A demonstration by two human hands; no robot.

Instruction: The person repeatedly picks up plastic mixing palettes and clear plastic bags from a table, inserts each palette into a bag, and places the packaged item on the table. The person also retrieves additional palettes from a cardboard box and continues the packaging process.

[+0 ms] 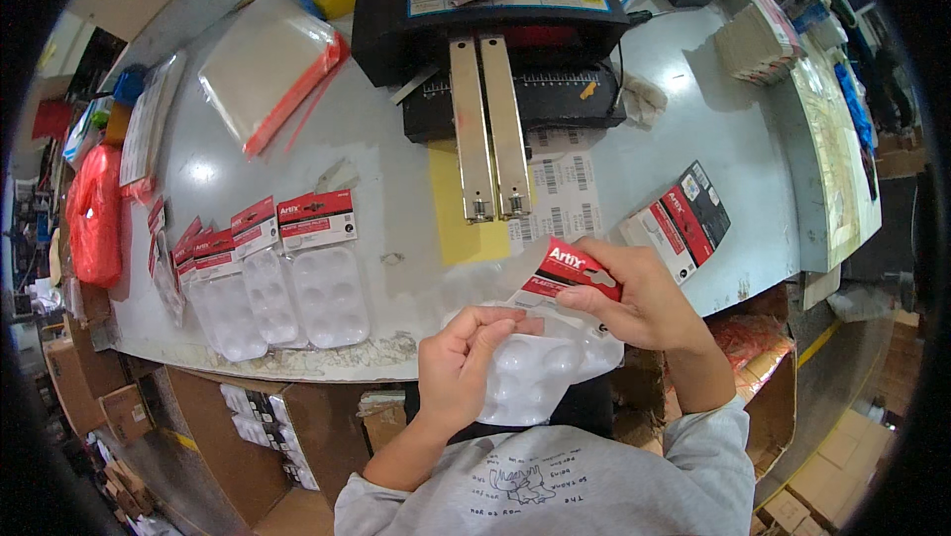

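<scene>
My left hand (459,363) pinches the upper edge of a white plastic paint palette (530,377) with round wells, held over the table's front edge. My right hand (639,293) is closed on a red and white header card (565,273) with a hang hole, thumb across its front. Clear film shows around the card's lower part, overlapping the palette. Another white palette surface peeks out at the right, below my right hand; whether it is separate I cannot tell. Several carded palettes (332,298) lie in an overlapping row at the left.
A black machine (495,31) with two metal bars (490,130) stands at the back. Clear bags (263,70) lie at its left, a stack of cards (761,41) at the far right. Nearer are loose cards (684,224) and barcode label sheets (565,189). Open cartons (307,477) sit below the table.
</scene>
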